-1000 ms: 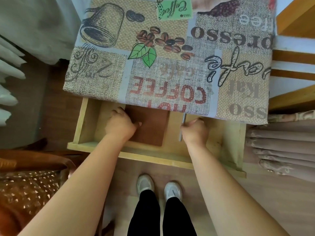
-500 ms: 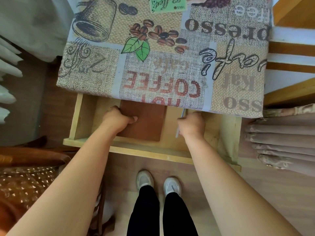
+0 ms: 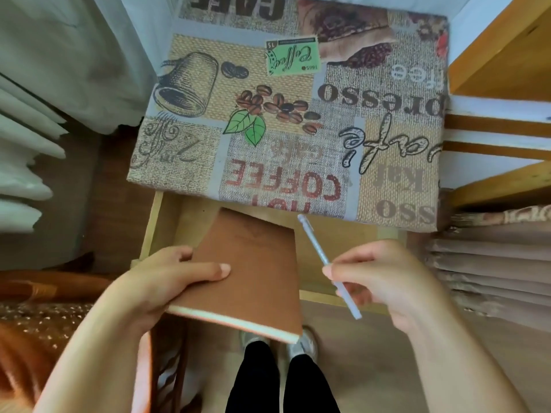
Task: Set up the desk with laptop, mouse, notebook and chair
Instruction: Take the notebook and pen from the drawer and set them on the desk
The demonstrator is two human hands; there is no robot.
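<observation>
Left hand: the left hand [image 3: 167, 281] is gripping the notebook [image 3: 250, 269] at its 9 o'clock edge, thumb lying across the brown cover, the other fingers curled beneath and out of sight
Right hand: the right hand [image 3: 378, 278] is pinching the pen [image 3: 328, 263] near its lower half, thumb and fingertips clamped together on the barrel
Notebook: it is being held tilted above the open drawer [image 3: 155, 228], its near corner hanging out past the drawer front toward 6 o'clock, over the shoes
Pen: it is slanting from 11 o'clock down to 5 o'clock, just beside the notebook and not touching it
Desk: the desk [image 3: 298, 129] is lying at 12 o'clock under a coffee-print cloth, with nothing showing on the part in view
Progress: judging from this, the notebook is being fetched and is not yet set on the desk; laptop, mouse and chair are all looking left to do, so the task is appearing early
Hidden: the drawer floor is mostly covered by notebook and cloth overhang; a woven brown seat-like thing [image 3: 38, 323] at 8 o'clock is cut off and blurred, possibly the chair, but that cannot be told; the desk's far edge is cropped
</observation>
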